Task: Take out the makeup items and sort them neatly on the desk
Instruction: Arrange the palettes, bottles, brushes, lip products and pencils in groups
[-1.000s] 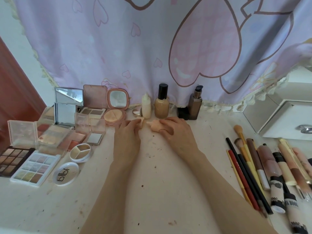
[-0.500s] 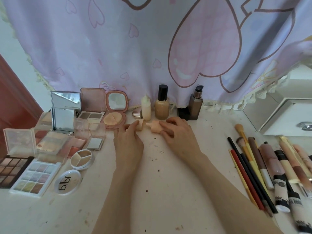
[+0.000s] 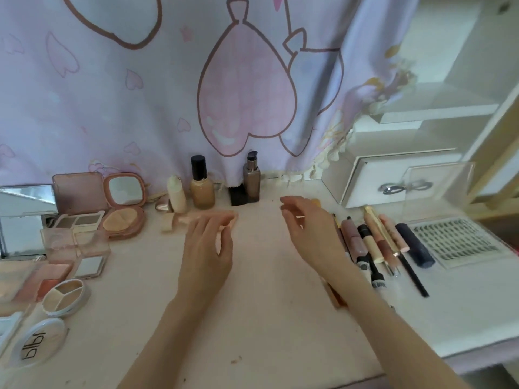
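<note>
Off-white and scuffed, the laminate desk top (image 3: 266, 318) carries the makeup in groups by kind, a layout that reads as deliberate sorting. The open palettes and mirrored compacts (image 3: 84, 220) occupy the left side; the tubes, pencils and brushes (image 3: 376, 242) lie side by side at the right, just beside a clear tray of false lashes (image 3: 460, 242). Three upright bottles — a cream one, a tan foundation bottle with black cap (image 3: 201, 183) and a brown pump bottle (image 3: 251, 178) — stand along the back edge against the heart-print lilac curtain (image 3: 140, 94), judged the steadiest spot for tall items. In front of them lie the peach makeup sponges (image 3: 179, 220), on the desk, partly blurred. The left hand (image 3: 207, 248) hovers just beside them, fingers loosely curled, holding nothing. The right hand (image 3: 309, 226) is relaxed and empty too, near the tubes. Sorting appears nearly complete.
</note>
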A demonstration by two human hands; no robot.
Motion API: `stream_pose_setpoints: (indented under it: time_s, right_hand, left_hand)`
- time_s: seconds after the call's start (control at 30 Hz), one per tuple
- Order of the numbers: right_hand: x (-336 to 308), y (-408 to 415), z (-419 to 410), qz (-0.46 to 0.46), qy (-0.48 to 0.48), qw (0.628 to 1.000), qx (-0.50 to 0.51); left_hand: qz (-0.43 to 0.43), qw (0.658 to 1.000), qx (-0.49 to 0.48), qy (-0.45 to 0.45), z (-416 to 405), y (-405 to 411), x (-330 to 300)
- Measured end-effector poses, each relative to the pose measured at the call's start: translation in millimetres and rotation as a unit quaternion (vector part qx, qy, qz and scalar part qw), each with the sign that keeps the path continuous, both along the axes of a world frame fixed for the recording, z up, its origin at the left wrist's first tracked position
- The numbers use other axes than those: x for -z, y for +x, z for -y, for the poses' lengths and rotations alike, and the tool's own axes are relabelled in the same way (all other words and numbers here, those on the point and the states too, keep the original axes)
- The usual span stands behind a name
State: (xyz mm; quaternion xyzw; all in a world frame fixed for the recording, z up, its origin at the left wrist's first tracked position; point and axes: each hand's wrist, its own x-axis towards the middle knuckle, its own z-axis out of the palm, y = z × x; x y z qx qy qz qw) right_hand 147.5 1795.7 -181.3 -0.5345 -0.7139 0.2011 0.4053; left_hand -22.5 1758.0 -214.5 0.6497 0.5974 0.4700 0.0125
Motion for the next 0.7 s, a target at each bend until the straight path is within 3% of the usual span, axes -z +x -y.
stream_pose_setpoints:
  time_s: [0.17, 0.37, 0.53, 0.7]
  right_hand:
    - [-9, 85, 19, 0.05, -0.044, 0.996, 0.053]
    - [-8, 139, 15, 0.115, -0.08, 0.986, 0.091]
    - [-11, 149, 3, 0.136, -0.08, 0.984, 0.089]
    - [-9, 153, -4, 0.144, -0.079, 0.983, 0.08]
  left_hand:
    - [-0.036, 0.99, 0.09, -0.104, 0, 67, -2]
    - [-0.09, 0.977, 0.012, -0.191, -33, 134, -15]
    - [-0.2, 0.935, -0.016, -0.292, -54, 151, -9]
    - [-0.226, 0.916, -0.031, -0.33, -64, 157, -10]
